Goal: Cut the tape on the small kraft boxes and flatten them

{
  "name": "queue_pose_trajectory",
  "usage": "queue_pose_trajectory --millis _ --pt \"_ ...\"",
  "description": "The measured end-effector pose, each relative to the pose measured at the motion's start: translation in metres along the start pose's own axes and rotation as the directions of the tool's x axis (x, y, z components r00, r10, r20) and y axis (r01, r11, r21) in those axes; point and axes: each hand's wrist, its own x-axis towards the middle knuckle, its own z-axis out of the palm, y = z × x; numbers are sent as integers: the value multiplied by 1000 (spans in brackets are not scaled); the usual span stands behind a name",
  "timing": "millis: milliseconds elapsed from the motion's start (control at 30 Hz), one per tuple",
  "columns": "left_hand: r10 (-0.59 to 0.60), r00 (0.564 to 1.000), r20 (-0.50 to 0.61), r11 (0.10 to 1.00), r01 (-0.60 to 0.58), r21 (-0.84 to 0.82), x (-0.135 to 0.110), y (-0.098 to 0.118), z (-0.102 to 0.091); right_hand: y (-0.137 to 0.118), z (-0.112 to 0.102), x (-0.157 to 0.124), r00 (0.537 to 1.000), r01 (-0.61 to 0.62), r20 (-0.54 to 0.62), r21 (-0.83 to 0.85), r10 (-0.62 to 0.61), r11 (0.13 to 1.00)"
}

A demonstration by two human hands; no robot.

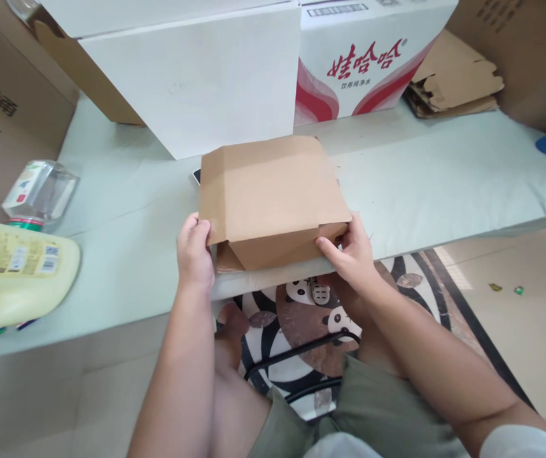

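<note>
A brown cardboard box (273,191) rests at the front edge of the table, between my two hands. Its top panel lies flat, and the near left corner gapes where a side flap stands out. My left hand (195,249) grips that flap at the left, thumb on top and fingers curled behind it. On the right, my right hand (349,248) holds the near right corner, its thumb pressed on the front panel and its other fingers partly hidden behind the corner. A dark-edged flat object (197,176) peeks out from behind the box's left side.
Behind stand a large white box (196,83) and a white-and-red carton (363,70). Folded cardboard (464,83) lies at the back right. At left are a clear bottle (46,191), a pale yellow jug (20,273) and a big brown carton (10,114). The pale green tabletop (125,235) ends near my forearms.
</note>
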Motion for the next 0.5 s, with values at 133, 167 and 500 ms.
queue_pose_trajectory --millis 133,167,500 --pt "39 999 -9 996 -39 76 0 4 -1 -2 0 0 1000 -2 5 -9 2 1000" --pt "50 999 -16 995 -48 90 -1 6 -1 -2 -1 0 1000 -4 3 -13 4 1000" --pt "-51 998 -27 999 51 -2 3 8 -5 7 2 7 967 -75 -205 340 152 937"
